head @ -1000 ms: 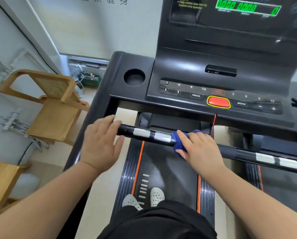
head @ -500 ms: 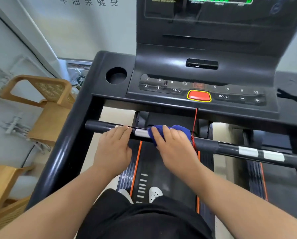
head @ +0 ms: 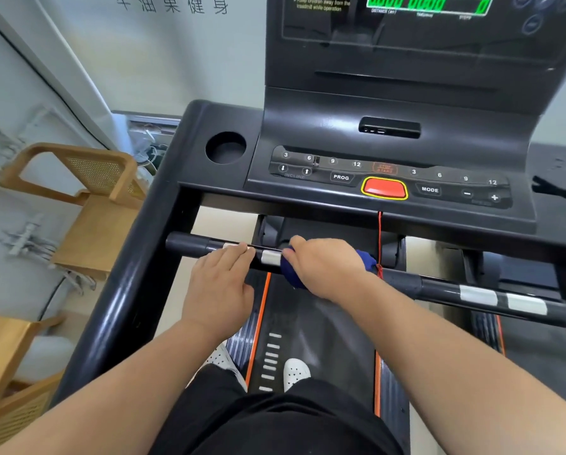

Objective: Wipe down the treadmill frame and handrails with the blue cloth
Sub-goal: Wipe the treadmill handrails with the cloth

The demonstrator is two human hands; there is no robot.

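A pale wall (head: 78, 54) and a wooden chair (head: 87, 205) flank the black treadmill (head: 137, 290). The right hand (head: 327, 267) is closed over the blue cloth (head: 291, 274), pressing it around the crossbar handrail (head: 406, 284). The left hand (head: 219, 284) lies just beside it, its fingers (head: 232, 254) flat over the bar and loosely curled, not clenched. A red safety cord (head: 380, 238) hangs touching the cloth's far edge; a sweep to the right could snag it. Above the bar, the red button (head: 385, 188) and the console keys (head: 340, 176) could be bumped by a lifted hand.

Two hands (head: 220, 290) (head: 324, 266), one cloth (head: 291, 274), one treadmill (head: 189, 139).
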